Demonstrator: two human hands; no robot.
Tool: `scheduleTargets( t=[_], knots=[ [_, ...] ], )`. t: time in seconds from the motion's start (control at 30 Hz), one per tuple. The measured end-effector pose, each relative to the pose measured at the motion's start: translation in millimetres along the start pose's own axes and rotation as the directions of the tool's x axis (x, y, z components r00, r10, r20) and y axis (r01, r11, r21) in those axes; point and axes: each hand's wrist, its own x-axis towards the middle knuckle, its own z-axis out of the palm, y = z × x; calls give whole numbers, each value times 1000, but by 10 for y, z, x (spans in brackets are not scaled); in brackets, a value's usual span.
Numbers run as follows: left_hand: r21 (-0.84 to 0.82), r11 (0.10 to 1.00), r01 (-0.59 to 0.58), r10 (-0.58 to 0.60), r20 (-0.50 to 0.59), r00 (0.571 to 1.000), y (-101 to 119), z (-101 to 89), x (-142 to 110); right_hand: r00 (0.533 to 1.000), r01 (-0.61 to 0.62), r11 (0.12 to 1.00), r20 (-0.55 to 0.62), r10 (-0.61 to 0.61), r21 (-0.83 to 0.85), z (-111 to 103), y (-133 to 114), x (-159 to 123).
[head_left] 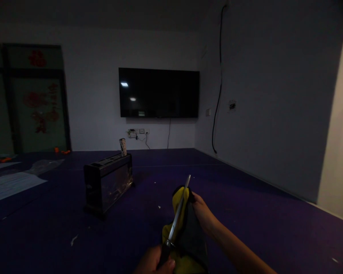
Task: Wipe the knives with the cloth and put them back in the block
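The thumb and fingers of the left hand (156,262) were closed around the dark handle (164,255) of what looked, in the dim light, like a slim knife (177,219). Its narrow silver blade slanted up and away, tip uppermost, across a yellow-and-grey cloth (191,232). The right hand (201,209) gripped the upper edge of that cloth near the blade's tip, its thumb and fingers partly hidden, so how tightly they were pressed together could not be told. Knife and cloth were above the near part of a dark purple-blue tabletop (137,228).

Left of the hands and farther back stood a black knife block (108,182) with a see-through side, a speckled handle (122,146) upright at its far end. Small white scraps (74,239) lay about the surface. Papers (13,185), a clear plastic bag (47,166) and small orange items (65,152) lay toward the left. Beyond, a black television (160,93) hung on the wall above a row of sockets (142,131), and a dark cable (220,83) ran down the right-hand wall.
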Motion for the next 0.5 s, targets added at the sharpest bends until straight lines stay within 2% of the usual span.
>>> scheduleTargets(
  t=[0.07,0.17,0.37,0.5],
  knots=[
    [-36,999,-15,16,21,1000,16,6,-2,1000,8,1000,10,-8,4,6,4,-6],
    [-50,997,-53,53,-2,999,56,16,-14,1000,15,1000,22,-15,6,14,12,-10],
    [9,1000,-25,26,-20,999,46,8,-18,998,26,1000,60,-25,-9,21,28,-12],
    [-26,999,-38,37,-6,999,73,10,-21,995,31,999,95,-28,-28,35,26,-23]
  ],
)
